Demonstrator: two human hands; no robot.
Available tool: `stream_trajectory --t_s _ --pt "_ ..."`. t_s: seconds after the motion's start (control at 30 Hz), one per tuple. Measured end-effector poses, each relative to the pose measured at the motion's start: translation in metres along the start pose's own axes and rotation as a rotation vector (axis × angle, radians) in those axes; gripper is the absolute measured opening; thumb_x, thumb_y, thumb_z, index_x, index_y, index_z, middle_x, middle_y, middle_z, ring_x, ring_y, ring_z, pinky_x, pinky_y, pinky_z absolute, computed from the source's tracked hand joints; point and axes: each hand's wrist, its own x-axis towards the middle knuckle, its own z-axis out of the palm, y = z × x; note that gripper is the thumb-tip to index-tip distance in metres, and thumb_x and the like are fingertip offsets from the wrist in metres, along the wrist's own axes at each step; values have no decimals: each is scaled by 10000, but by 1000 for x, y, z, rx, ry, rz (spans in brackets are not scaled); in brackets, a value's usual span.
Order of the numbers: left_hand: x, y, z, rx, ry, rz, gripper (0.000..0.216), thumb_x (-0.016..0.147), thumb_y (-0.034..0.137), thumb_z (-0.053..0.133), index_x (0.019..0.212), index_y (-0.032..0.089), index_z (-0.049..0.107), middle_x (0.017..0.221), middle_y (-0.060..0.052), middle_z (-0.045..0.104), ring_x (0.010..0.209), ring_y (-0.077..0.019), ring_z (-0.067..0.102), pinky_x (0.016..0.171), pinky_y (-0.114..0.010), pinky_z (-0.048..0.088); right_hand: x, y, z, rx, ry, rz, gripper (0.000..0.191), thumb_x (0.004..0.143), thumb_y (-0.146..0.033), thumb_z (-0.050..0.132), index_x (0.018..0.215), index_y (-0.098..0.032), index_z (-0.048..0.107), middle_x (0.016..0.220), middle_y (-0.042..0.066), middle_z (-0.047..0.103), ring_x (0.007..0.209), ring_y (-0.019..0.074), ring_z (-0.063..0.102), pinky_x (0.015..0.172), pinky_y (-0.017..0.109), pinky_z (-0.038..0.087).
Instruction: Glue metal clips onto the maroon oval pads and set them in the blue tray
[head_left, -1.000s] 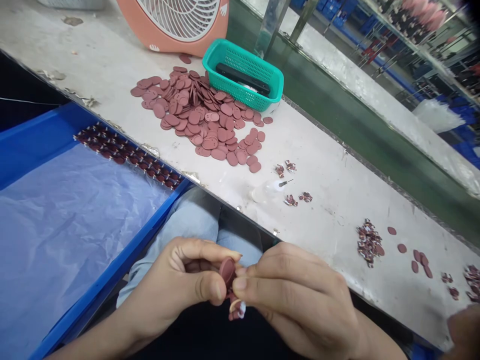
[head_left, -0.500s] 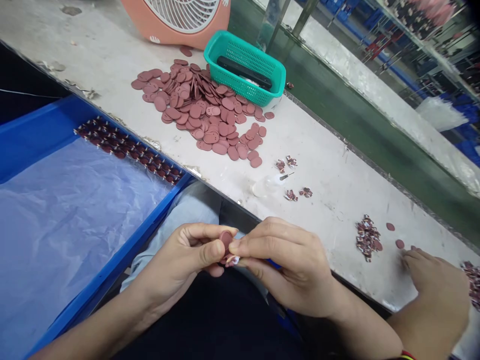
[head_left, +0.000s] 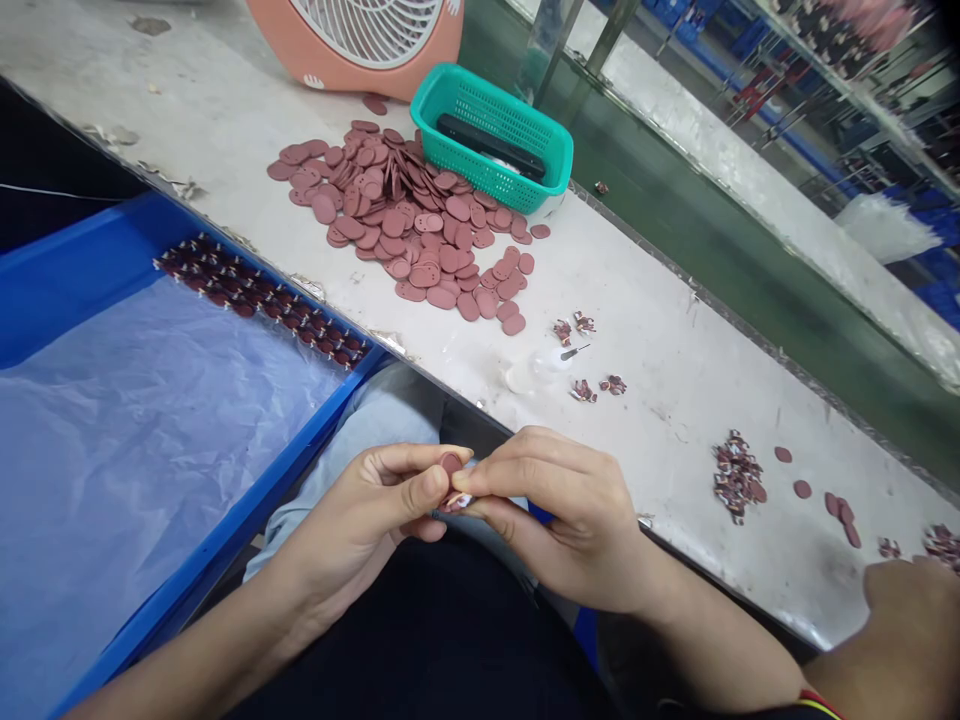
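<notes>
My left hand (head_left: 390, 495) pinches a small reddish-brown oval disc (head_left: 451, 464) between thumb and fingers, above my lap. Against the disc's lower edge, the thumb and forefinger of my right hand (head_left: 559, 505) are closed on a small white-and-maroon figure piece (head_left: 455, 501); its details are mostly covered by the fingers. The two parts touch. Beyond my hands on the table lies a big heap of similar oval discs (head_left: 420, 225), some with small holes. A clear bottle with a needle tip (head_left: 536, 370) and several small figure pieces (head_left: 583, 391) lie to its right.
A blue tray (head_left: 315, 420) lined with plastic film holds rows of finished-looking pieces (head_left: 259, 300) at my left. Behind the heap stand a green basket (head_left: 491, 130) and an orange fan (head_left: 360, 40). A co-worker's hand (head_left: 907, 610) is at the right near more pieces (head_left: 735, 475).
My right hand has shifted slightly up and left, with the figure piece closer against the disc. The co-worker's hand has moved right, uncovering several discs on the table.
</notes>
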Motion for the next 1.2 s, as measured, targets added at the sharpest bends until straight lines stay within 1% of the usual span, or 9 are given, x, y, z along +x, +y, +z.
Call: stream_trajectory --t_s 0.23,0.4,0.5,0.57,0.63,0.73,0.83,0.97,1.2 --pt "1 0 -3 -4 7 -11 293 624 415 917 815 207 837 718 -33 728 621 -97 582 493 -120 478 2 2 2 -4 -27 22 166 918 -99 651 1067 -161 689 895 55 761 794 151 700 749 290 603" --pt "1 -2 -7 -11 -104 -54 301 685 454 870 818 189 822 699 -24 679 627 -99 565 472 -115 468 5 -1 -2 5 -70 36 157 928 -111 636 1065 -167 688 886 57 750 787 147 690 747 279 594" --pt "4 -5 -10 -48 -167 -83 292 721 459 843 800 180 806 728 -26 669 641 -103 581 464 -116 478 4 -2 -3 7 -74 51 293 913 -167 681 1203 -189 644 954 58 732 820 152 671 741 280 588" --pt "6 -7 -12 -101 -161 -110 273 725 435 847 824 185 801 727 -20 664 650 -109 604 477 -125 502 3 -1 -3 16 -46 64 483 873 -277 753 1316 -186 582 1036 81 695 817 156 643 695 276 581" --pt "8 -7 -13 -167 -145 -145 247 718 382 865 865 194 800 756 -18 673 681 -114 632 477 -119 508 1 0 -3 18 6 89 554 854 -352 771 1343 -191 565 1051 83 647 742 137 593 625 265 562" --pt "10 -7 -15 -243 -174 -173 238 702 324 884 881 192 798 813 -28 691 719 -117 656 435 -91 477 -1 2 -1 20 49 147 366 909 -280 702 1262 -219 628 968 47 637 659 108 540 574 241 528" --pt "11 -7 -17 -250 -211 -174 258 696 335 887 877 174 798 798 -36 695 709 -121 660 421 -89 477 -2 4 2 70 28 214 258 922 -223 671 1179 -220 685 889 23 651 634 98 539 552 223 493" --pt "12 -6 -18 -243 -223 -166 265 689 370 885 849 175 803 813 -43 707 706 -115 651 426 -90 492 -1 4 5 138 16 250 235 910 -220 683 1143 -212 714 826 15 646 617 98 526 532 222 446" --pt "11 -6 -22 -233 -256 -145 262 733 375 852 910 187 807 764 -28 648 691 -123 615 446 -107 510 1 2 6 152 16 266 263 885 -211 714 1148 -208 715 829 13 656 624 96 519 552 219 453"
